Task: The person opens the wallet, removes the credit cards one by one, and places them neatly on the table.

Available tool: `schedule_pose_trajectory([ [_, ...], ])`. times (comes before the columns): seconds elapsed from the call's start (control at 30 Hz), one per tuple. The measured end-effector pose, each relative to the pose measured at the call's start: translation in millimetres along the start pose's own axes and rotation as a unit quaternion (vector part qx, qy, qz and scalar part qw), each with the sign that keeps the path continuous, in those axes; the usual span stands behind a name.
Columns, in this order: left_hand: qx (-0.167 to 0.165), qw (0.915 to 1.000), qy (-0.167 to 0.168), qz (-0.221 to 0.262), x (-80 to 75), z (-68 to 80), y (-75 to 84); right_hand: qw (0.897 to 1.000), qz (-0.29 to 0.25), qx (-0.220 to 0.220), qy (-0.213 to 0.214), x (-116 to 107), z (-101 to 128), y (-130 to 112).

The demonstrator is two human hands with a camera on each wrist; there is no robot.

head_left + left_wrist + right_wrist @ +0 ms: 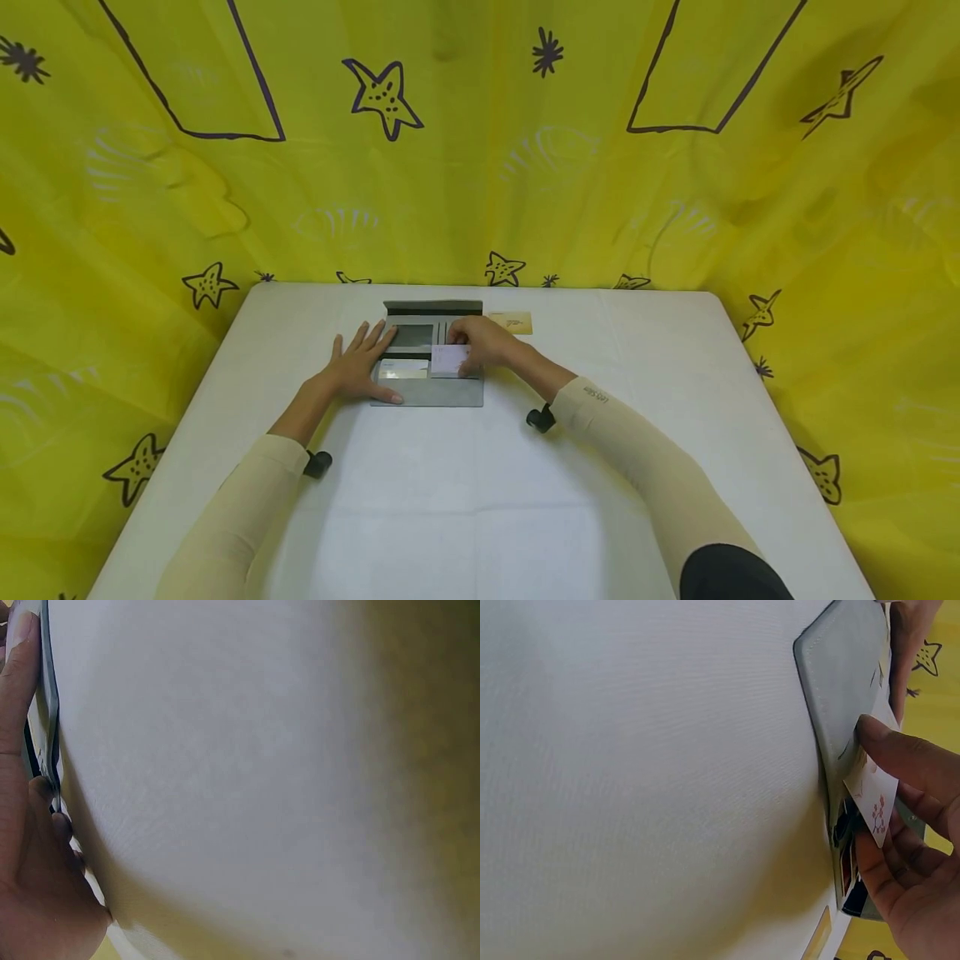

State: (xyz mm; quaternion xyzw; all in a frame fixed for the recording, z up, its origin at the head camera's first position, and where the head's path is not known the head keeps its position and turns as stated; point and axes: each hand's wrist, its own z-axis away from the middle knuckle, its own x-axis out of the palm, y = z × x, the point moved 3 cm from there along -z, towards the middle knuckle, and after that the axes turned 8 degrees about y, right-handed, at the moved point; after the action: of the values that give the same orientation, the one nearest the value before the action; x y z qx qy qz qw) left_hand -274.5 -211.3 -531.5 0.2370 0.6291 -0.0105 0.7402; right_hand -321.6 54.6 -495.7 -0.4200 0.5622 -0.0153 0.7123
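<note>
Wallet [431,394] beside a gold card [514,323] is partly hidden by splayed left hand [356,368] and right hand [483,342] pinching a white card [447,361].

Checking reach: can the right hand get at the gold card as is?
Probably not yet: the right hand pinches a pale card, though the gold card lies close by.

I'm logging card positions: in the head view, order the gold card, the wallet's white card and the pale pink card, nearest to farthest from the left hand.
1. White card: in the wallet, just right of the left hand.
2. Pale pink card: farther right, held by the right hand.
3. Gold card: beyond the wallet's right edge.
</note>
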Motion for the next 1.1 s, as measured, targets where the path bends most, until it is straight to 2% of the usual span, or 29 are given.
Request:
schedule_pose_trajectory([
  [0.4, 0.001, 1.0, 0.002, 0.003, -0.4, 1.2, 1.3, 0.999, -0.04, -0.03, 0.013, -2.7, 3.7, 3.6],
  [0.7, -0.002, 1.0, 0.003, 0.001, 0.3, 0.5, 2.5, 0.998, -0.003, -0.037, 0.041, -3.4, 4.5, 8.6],
  [1.1, -0.002, 1.0, 0.003, 0.002, -1.2, 1.4, 2.9, 0.999, 0.018, -0.037, 0.029, -1.6, 7.1, 8.5],
])
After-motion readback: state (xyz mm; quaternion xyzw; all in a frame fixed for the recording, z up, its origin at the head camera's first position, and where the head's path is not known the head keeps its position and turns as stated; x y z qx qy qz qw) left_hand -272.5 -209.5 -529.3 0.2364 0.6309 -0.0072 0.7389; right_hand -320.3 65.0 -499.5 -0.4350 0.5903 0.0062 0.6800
